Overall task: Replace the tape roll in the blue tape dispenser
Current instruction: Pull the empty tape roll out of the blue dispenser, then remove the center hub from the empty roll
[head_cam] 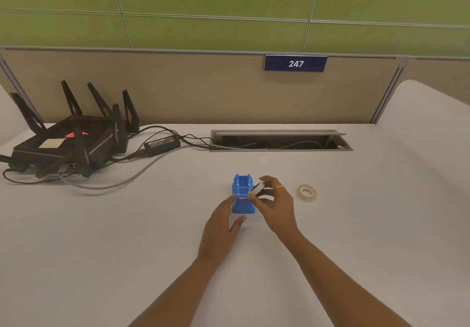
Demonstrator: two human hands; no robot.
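Observation:
The blue tape dispenser (243,193) stands on the white desk, its roll bay facing up and showing no roll inside. My left hand (223,222) rests against its left and near side, thumb by the front, fingers apart around it. My right hand (276,204) sits just right of the dispenser and pinches a white ring-shaped tape roll or core (255,190) between thumb and fingers, held tilted at the dispenser's right edge. A second, clear tape roll (307,193) lies flat on the desk to the right of my right hand.
A black router (68,143) with tall antennas stands at the back left, with a power brick (161,145) and cables trailing across the desk into an open cable tray (279,141). A beige partition with a "247" sign closes the far edge.

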